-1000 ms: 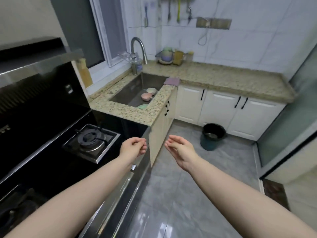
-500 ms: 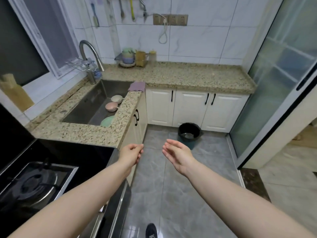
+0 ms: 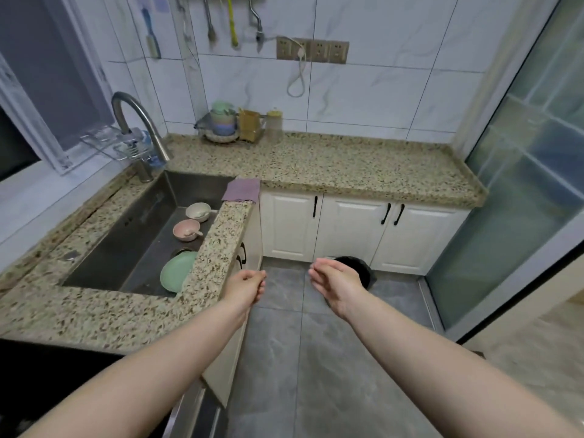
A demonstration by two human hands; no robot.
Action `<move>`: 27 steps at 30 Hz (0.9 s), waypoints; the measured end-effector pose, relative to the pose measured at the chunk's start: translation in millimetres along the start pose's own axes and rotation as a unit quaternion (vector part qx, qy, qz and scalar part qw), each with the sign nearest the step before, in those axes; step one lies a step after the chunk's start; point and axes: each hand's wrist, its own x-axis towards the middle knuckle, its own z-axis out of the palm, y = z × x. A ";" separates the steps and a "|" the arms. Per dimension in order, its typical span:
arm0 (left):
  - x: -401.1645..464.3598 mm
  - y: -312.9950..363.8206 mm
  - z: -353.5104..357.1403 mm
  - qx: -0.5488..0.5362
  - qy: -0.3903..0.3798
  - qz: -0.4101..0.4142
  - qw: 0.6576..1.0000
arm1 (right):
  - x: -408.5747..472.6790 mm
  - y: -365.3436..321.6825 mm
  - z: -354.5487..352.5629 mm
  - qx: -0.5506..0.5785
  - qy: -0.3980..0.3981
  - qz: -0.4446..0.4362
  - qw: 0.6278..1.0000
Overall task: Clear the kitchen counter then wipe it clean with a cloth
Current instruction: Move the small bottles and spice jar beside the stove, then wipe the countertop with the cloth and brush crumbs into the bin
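A speckled granite counter (image 3: 331,162) runs along the back wall and wraps round a steel sink (image 3: 132,229). A folded purple cloth (image 3: 241,190) lies on the counter at the sink's far right corner. In the sink sit a white bowl (image 3: 198,211), a pink bowl (image 3: 187,230) and a green plate (image 3: 177,271). My left hand (image 3: 245,287) hangs over the floor beside the counter's edge, fingers loosely curled, holding nothing. My right hand (image 3: 336,284) is held out beside it, palm turned inward, fingers relaxed and empty.
A dish rack with stacked bowls (image 3: 222,123), a brown box (image 3: 249,124) and a bottle (image 3: 274,123) stand at the back of the counter. A black bin (image 3: 363,270) sits on the grey floor below white cabinets (image 3: 347,229). A glass sliding door (image 3: 524,191) is at the right.
The view has swung right, away from the stove, and closer to the sink and back counter. Both hands stay held out in front, empty, in much the same pose.
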 end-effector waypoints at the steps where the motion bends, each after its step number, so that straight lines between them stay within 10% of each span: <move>1: 8.6 2.7 2.8 0.000 -0.005 -0.003 1.000 | 9.4 -2.9 4.8 0.001 0.002 0.003 1.000; 27: 332.5 92.2 69.9 0.071 0.146 -0.017 0.987 | 342.5 -118.6 98.2 -0.121 -0.107 0.082 0.983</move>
